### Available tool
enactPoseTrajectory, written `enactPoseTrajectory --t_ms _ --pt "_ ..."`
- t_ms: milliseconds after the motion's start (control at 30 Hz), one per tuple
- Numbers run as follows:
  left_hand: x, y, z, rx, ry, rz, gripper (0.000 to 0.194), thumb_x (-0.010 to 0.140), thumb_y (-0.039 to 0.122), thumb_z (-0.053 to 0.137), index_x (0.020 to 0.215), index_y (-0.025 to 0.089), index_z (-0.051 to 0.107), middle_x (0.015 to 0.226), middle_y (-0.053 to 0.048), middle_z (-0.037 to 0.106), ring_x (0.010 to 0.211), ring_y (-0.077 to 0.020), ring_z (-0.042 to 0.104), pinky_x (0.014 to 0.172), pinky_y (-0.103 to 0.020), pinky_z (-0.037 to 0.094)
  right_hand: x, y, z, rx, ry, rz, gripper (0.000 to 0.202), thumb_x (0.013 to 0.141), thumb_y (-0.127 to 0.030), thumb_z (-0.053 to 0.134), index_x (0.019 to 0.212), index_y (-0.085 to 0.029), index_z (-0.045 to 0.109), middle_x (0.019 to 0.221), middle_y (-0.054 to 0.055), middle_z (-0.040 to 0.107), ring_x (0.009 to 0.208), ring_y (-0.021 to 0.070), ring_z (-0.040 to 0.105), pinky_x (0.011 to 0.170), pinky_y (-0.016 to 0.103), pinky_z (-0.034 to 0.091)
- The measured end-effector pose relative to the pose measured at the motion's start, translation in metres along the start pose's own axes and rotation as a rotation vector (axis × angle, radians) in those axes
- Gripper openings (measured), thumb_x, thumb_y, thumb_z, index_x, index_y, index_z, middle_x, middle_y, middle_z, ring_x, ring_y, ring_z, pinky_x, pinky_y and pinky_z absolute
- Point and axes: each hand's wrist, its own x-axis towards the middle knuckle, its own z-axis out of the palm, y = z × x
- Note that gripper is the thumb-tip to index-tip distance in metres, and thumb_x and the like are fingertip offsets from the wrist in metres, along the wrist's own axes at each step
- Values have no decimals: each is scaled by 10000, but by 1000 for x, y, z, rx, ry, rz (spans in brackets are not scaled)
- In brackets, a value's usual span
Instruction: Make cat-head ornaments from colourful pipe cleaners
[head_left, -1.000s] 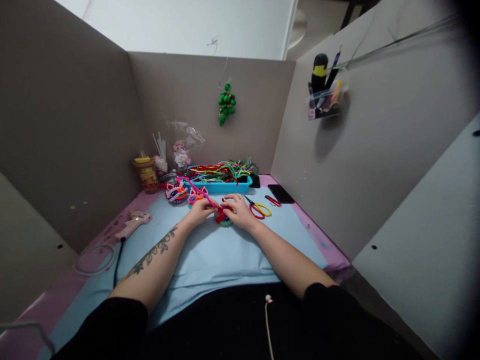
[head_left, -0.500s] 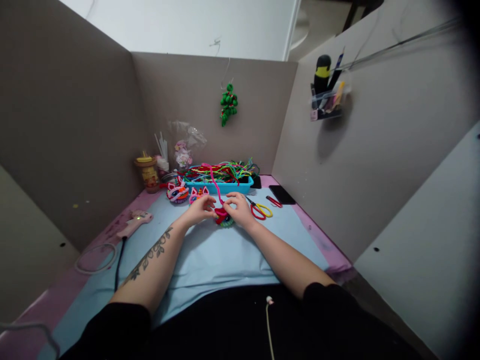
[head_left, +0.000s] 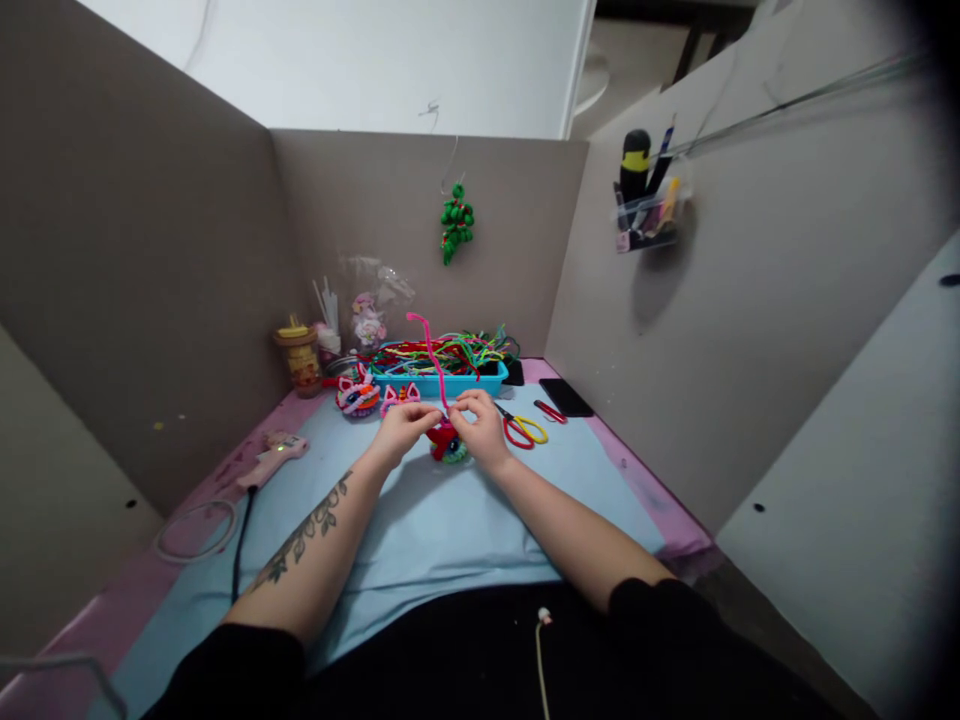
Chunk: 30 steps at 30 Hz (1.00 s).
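Blue tray point(head_left: 469, 386) full of fuzzy stems point(head_left: 420, 357) is sitting behind the hands. Two colorful eared pieces are resting in front of it: one far left point(head_left: 358, 398), one nearer point(head_left: 400, 395), which the left hand point(head_left: 400, 434) is partly blocking. Scissors point(head_left: 531, 431) are lying just beside the right hand point(head_left: 482, 432), with a red-handled tool point(head_left: 551, 411) and black phone point(head_left: 567, 397) further right. Pink glue gun point(head_left: 274, 458) is lying well apart at left, light glowing. Lidded cup point(head_left: 302, 363) is standing at back left; its label is showing too small to read. Red-and-green fuzzy piece point(head_left: 450, 449) is sitting center on the blue sheet point(head_left: 480, 520), hands partly covering its top. Pink stem point(head_left: 434, 358) is rising from there. Right thumb and fingers are pinching narrowly at its base. Left fingertips are closing narrowly opposite; cannot tell whether they're gripping anything. Both forearms are reaching forward, wrists angling inward.
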Motion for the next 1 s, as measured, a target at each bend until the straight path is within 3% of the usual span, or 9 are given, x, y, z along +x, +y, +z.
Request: enactPoseTrajectory --t_ms 167,433,700,800,1000 --pt "-2 0 9 -1 60 75 256 682 374 646 764 132 659 620 -7 620 496 -85 488 428 -187 364 -1 -4 -1 -74 -38 -68 105 749 -200 569 671 -214 639 825 38 559 853 185 531 831 345 418" --pt "-2 -3 8 36 94 171 172 670 295 655 733 153 582 617 3 619 566 -120 568 534 -218 434 -2 -2 -2 -144 -83 -125 118 764 -214 569 709 -224 673 849 41 547 861 189 512 820 353 414" --pt "-2 -5 6 288 87 299 160 741 301 601 680 153 611 590 14 584 572 -110 520 556 -208 403 -1 3 -8 -231 -160 -229 124 781 -225 569 755 -222 689 860 59 548 869 197 506 821 357 421" --pt "-1 -6 5 247 56 295 187 767 321 572 702 150 608 602 10 579 574 -112 520 551 -209 403 -1 2 -9 -152 -182 -162 112 780 -231 565 762 -213 674 842 50 568 857 185 534 811 341 432" --pt "0 -9 7 250 11 288 151 787 282 528 747 150 589 646 0 573 607 -123 526 563 -217 408 -1 2 -6 126 -254 154 168 745 -308 592 863 -188 586 774 7 624 709 141 578 632 259 455"
